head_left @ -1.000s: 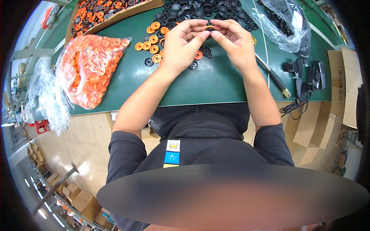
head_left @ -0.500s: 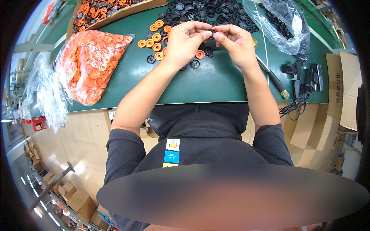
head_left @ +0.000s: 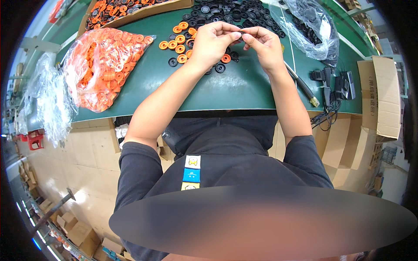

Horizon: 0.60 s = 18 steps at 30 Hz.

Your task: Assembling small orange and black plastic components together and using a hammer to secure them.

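Both my hands meet over the table's far middle part, fingertips pinched together. Between them is a small round wheel (head_left: 241, 36), dark where it shows and mostly covered by my fingers. My left hand (head_left: 214, 45) grips it from the left, thumb and forefinger closed. From the right, my right hand (head_left: 265, 47) pinches it the same way. Loose orange wheels (head_left: 172, 45) lie just left of my left hand. Nearer me, below my hands, are a few black wheels (head_left: 220, 68) and an orange wheel (head_left: 226, 58). A heap of black wheels (head_left: 237, 13) spreads beyond my hands.
A clear bag of orange wheels (head_left: 106, 71) lies on the green table (head_left: 235, 93) at left. Far left stands a cardboard box (head_left: 143, 9) of mixed orange and black parts. At right are a bag of black parts (head_left: 320, 37), a hose-like tool (head_left: 305, 87) and black devices with cables (head_left: 333, 85).
The whole view has shifted slightly, with the table's contents moving a little left and up. Both hands stay together on the wheel, which shows less orange than before.
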Tool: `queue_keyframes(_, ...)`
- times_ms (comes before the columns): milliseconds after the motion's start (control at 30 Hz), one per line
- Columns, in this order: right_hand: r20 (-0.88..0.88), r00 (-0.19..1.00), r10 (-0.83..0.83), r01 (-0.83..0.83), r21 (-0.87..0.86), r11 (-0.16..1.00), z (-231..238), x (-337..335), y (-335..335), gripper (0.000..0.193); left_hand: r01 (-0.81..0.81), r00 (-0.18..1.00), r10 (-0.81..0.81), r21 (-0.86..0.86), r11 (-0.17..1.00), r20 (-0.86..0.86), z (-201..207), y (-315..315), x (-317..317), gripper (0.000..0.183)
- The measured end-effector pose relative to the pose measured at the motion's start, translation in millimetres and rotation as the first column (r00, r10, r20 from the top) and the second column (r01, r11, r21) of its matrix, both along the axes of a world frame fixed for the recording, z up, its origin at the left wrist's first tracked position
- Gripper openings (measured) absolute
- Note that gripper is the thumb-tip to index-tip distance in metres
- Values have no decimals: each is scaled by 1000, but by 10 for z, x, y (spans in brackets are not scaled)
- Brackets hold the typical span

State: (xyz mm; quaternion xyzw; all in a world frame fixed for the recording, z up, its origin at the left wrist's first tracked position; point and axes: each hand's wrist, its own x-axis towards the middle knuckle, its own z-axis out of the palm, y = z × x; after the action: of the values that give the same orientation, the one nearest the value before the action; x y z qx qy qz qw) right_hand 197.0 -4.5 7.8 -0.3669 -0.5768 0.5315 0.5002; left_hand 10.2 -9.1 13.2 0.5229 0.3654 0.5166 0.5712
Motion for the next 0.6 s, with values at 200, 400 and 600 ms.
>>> queue_keyframes(200,-17,1000,-14,13,-34,999,99,-56,-30,23,27,991,-18,-73,997,132,-4,29,-14,17)
queue_keyframes(400,-110,994,18,-27,-76,997,25,-49,-12,31,12,993,-4,-65,998,122,-18,32,-18,17)
queue_keyframes(600,-100,994,33,-42,-92,995,22,-27,-20,29,10,993,-3,-62,998,118,-30,13,-27,17)
